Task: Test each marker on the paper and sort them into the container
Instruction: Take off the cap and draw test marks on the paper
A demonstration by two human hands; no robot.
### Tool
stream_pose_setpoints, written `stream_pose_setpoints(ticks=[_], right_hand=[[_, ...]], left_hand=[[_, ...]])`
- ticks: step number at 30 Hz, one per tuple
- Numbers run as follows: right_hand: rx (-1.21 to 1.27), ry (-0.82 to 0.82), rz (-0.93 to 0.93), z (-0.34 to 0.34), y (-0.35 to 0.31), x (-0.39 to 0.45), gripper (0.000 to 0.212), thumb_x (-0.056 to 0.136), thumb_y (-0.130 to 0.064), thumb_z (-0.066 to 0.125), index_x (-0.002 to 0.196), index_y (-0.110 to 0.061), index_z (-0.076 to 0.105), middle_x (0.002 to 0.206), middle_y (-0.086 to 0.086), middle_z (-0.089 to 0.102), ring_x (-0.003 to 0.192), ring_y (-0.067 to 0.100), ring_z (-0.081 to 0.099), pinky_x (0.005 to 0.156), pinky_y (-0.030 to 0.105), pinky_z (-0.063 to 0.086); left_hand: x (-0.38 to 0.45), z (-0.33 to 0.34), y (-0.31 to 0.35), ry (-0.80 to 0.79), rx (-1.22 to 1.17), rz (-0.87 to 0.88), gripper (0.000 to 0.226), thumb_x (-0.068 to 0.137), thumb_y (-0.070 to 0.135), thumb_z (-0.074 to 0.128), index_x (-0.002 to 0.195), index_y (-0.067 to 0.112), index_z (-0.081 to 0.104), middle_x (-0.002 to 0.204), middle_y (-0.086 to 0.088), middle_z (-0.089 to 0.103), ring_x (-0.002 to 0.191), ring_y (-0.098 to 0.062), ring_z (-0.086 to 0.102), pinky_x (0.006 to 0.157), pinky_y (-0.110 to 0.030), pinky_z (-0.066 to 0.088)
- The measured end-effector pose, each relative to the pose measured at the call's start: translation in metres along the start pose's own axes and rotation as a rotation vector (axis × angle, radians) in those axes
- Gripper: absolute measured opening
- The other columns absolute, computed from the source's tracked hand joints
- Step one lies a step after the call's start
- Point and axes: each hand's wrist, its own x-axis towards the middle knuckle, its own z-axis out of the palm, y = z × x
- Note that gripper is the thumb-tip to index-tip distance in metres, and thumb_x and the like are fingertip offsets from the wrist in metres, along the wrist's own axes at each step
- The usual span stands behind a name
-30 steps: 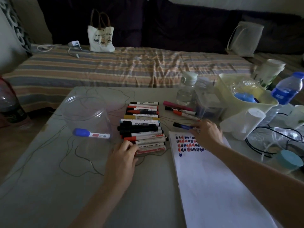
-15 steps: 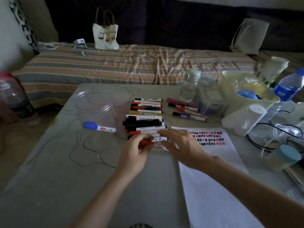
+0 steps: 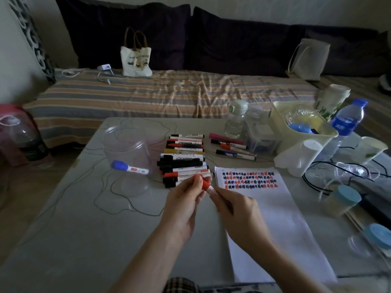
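From the head view, both hands meet above the table's (image 3: 84,229) middle, just near of the marker row (image 3: 184,159). The left hand (image 3: 184,206) pinches the red cap (image 3: 205,183) of a red marker (image 3: 208,187) between curled thumb and fingertips. The right hand (image 3: 239,210) wraps its curled fingers around the marker's barrel, which is mostly hidden. The paper (image 3: 275,218) lies to the right, with scribbles at its far end. The clear container (image 3: 127,149) stands far left, a blue-capped marker (image 3: 130,168) inside.
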Motion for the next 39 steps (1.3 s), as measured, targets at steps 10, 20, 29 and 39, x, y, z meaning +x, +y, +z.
stream_pose_setpoints(ticks=[10, 20, 29, 39], right_hand=[[-0.165, 0.035, 0.071, -0.014, 0.015, -0.007, 0.035, 0.097, -0.043, 0.047, 0.096, -0.018, 0.071, 0.066, -0.006, 0.061, 0.055, 0.012, 0.053, 0.051, 0.036, 0.048], [0.399, -0.205, 0.476, -0.023, 0.018, -0.010, 0.047, 0.092, -0.048, 0.050, 0.086, -0.006, 0.069, 0.058, -0.002, 0.045, 0.048, 0.008, 0.034, 0.046, 0.025, 0.030], [-0.088, -0.092, 0.393, -0.028, 0.060, -0.021, 0.021, 0.099, -0.034, 0.048, 0.118, -0.031, 0.057, 0.078, -0.011, 0.065, 0.058, 0.000, 0.061, 0.050, 0.015, 0.047], [0.347, 0.079, 0.399, -0.043, 0.072, 0.017, 0.040, 0.094, 0.002, 0.053, 0.100, -0.036, 0.067, 0.101, -0.015, 0.071, 0.101, 0.008, 0.067, 0.086, 0.031, 0.058]], left_hand=[[0.005, 0.019, -0.018, -0.006, -0.038, -0.122, 0.021, 0.092, 0.017, 0.061, 0.108, 0.004, 0.068, 0.102, -0.009, 0.075, 0.098, -0.014, 0.071, 0.094, -0.028, 0.050], [0.003, 0.012, -0.019, -0.214, 0.116, -0.125, 0.024, 0.091, 0.026, 0.054, 0.092, 0.009, 0.071, 0.097, -0.008, 0.073, 0.100, -0.018, 0.067, 0.088, -0.030, 0.049], [0.044, -0.019, -0.018, -0.082, 0.872, 0.256, 0.013, 0.098, 0.022, 0.054, 0.090, 0.022, 0.065, 0.087, 0.004, 0.070, 0.086, -0.016, 0.066, 0.083, -0.032, 0.055], [0.069, -0.023, -0.046, -0.321, 1.667, 0.627, 0.033, 0.098, 0.042, 0.046, 0.128, 0.031, 0.048, 0.115, 0.010, 0.058, 0.108, -0.013, 0.053, 0.083, -0.025, 0.040]])
